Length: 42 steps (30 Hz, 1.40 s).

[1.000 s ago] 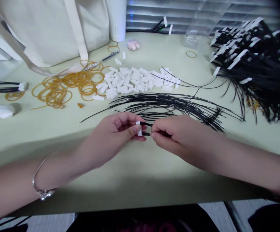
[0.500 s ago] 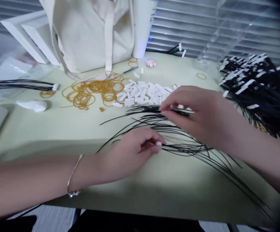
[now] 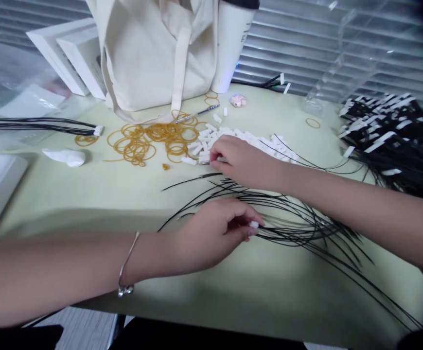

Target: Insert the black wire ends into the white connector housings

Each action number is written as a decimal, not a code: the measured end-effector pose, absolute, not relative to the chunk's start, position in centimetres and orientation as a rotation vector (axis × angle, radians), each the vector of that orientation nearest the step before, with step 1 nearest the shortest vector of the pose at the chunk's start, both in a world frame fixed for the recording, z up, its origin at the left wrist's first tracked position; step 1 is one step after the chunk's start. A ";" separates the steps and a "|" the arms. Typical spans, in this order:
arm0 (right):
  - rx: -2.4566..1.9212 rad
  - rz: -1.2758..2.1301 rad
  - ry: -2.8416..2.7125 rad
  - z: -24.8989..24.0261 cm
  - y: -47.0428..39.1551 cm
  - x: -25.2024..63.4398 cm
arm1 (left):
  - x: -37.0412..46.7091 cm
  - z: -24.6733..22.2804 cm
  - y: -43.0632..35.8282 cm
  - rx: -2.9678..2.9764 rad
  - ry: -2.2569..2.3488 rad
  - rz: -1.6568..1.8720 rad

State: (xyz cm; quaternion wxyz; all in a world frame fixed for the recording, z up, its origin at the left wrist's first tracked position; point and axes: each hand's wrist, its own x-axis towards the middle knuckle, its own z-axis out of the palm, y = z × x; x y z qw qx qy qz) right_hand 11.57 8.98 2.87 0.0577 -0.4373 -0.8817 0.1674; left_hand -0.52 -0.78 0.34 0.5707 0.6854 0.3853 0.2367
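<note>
Tan rubber bands (image 3: 134,143), heaped on surface (image 3: 98,189). Left hand (image 3: 215,236), front centre: fingers pinching white connector (image 3: 254,224); black wires (image 3: 277,230) trailing rightward. Right hand (image 3: 235,158), at white pieces (image 3: 250,138): fingers curled, contents unclear. Far right: black bundles (image 3: 390,136).

Black wires (image 3: 288,234), white plugs (image 3: 202,145), pale green table (image 3: 270,291); amber rubber bands (image 3: 156,131) at ten o'clock, cream bag (image 3: 149,63) at eleven.

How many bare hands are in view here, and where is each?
2: the left hand, near the centre, holding a white piece with black wires; the right hand, beyond it, at the pile of white pieces.
</note>
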 end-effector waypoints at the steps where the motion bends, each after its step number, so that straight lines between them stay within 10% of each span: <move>1: -1.315 0.533 -2.618 3.3 8.8 11.7 | -0.5 0.3 -0.8 1.582 0.899 0.557; 42: -1.624 1.058 -2.422 5.2 0.1 18.3 | -0.4 0.2 0.0 0.943 0.956 0.642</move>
